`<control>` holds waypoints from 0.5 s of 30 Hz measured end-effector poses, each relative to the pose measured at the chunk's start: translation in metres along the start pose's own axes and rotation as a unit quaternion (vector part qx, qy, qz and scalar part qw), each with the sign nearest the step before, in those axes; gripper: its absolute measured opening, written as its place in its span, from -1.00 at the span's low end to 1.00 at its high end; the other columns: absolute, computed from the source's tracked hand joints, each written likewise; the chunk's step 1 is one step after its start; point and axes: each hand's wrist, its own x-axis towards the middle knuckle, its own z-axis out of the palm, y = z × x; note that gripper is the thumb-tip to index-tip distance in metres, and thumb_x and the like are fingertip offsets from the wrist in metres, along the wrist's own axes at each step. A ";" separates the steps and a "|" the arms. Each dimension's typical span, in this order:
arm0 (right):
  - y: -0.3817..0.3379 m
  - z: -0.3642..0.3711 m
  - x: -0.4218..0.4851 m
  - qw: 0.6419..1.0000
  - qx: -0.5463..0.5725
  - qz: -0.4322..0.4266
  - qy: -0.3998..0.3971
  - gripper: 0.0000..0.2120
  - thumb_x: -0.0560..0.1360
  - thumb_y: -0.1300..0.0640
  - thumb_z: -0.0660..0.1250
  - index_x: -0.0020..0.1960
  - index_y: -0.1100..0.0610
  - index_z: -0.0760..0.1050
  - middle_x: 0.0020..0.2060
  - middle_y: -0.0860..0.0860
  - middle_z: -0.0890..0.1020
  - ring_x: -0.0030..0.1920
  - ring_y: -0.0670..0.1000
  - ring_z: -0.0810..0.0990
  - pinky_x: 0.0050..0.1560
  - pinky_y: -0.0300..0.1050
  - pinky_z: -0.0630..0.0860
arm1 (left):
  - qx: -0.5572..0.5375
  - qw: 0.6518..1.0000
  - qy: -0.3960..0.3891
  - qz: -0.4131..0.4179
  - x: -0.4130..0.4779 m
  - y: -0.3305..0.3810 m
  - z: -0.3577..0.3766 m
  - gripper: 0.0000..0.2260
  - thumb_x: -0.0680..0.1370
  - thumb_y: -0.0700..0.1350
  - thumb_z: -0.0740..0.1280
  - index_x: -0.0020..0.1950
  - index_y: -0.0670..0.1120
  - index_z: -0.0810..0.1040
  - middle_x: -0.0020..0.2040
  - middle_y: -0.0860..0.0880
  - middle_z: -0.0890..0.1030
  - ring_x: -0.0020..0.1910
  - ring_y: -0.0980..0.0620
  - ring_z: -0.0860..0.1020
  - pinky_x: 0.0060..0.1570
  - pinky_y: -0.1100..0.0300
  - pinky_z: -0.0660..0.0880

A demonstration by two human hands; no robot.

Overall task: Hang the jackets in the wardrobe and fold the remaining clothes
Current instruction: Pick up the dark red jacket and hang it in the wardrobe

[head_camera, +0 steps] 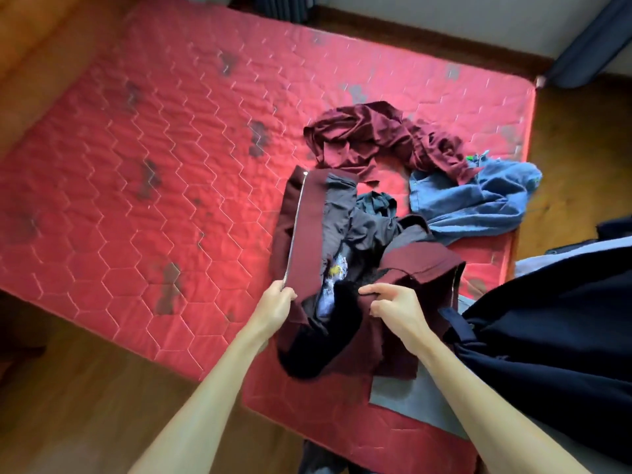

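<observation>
A maroon zip-up jacket (304,234) with a grey lining lies open on the near right part of the red mattress (154,172). My left hand (275,302) is shut on its left front edge beside the silver zipper. My right hand (393,307) pinches the jacket's right front panel near the dark collar. A crumpled maroon garment (376,138) lies behind the jacket. A blue denim piece (478,200) lies to the right of it. A dark navy garment (554,336) is heaped at the bed's right edge.
The mattress has a quilted hexagon pattern with worn dark patches. Wooden floor (85,405) surrounds it. Dark blue curtains (588,39) hang at the far right corner, with a white wall and wooden skirting behind the bed.
</observation>
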 end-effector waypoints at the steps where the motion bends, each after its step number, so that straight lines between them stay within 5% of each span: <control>1: -0.014 -0.005 -0.007 0.999 0.028 -0.011 0.014 -0.56 0.28 0.47 0.24 -0.14 0.03 0.72 -0.44 -0.01 0.57 -0.37 0.00 0.45 -0.30 -0.19 0.36 | -0.008 1.000 0.002 0.017 -0.010 0.018 -0.003 -0.83 0.59 -0.26 0.19 -0.14 -0.03 0.45 -0.17 0.05 0.50 -0.13 0.05 0.43 -0.21 0.21 0.33; 5: -0.077 -0.026 -0.033 0.990 0.134 -0.034 0.041 -0.60 0.27 0.45 0.24 -0.12 0.11 0.74 -0.45 -0.08 0.59 -0.39 -0.10 0.48 -0.21 -0.25 0.47 | -0.002 0.996 0.003 0.086 -0.050 0.087 -0.013 -0.81 0.62 -0.22 0.19 -0.18 -0.03 0.41 -0.20 0.09 0.46 -0.08 0.00 0.44 -0.24 0.19 0.28; 7: -0.111 -0.033 -0.051 0.983 0.172 -0.053 0.027 -0.64 0.22 0.37 0.27 -0.14 0.12 0.74 -0.41 -0.03 0.63 -0.37 -0.07 0.49 -0.22 -0.24 0.46 | -0.014 0.992 -0.011 0.126 -0.072 0.116 -0.020 -0.93 0.62 -0.11 0.27 -0.03 -0.06 0.52 -0.10 0.10 0.56 0.06 0.02 0.54 -0.10 0.25 0.36; 11: -0.175 -0.046 -0.086 0.965 0.231 -0.121 -0.017 -0.68 0.17 0.30 0.35 -0.12 0.19 0.72 -0.19 0.21 0.71 -0.18 0.10 0.63 -0.04 -0.05 0.57 | 0.011 0.972 -0.087 0.220 -0.120 0.175 -0.039 -0.39 0.32 0.36 0.49 0.24 0.07 0.53 0.13 0.16 0.63 0.11 0.27 0.58 0.12 0.32 0.47; 15: -0.221 -0.064 -0.120 0.946 0.272 -0.167 -0.050 -0.60 0.36 0.49 0.15 -0.10 0.22 0.71 -0.14 0.29 0.71 -0.19 0.12 0.68 -0.08 -0.07 0.62 | 0.102 0.948 -0.091 0.288 -0.157 0.222 -0.059 -0.39 0.23 0.11 0.64 0.18 0.04 0.48 0.06 0.10 0.63 0.01 0.19 0.61 -0.09 0.35 0.51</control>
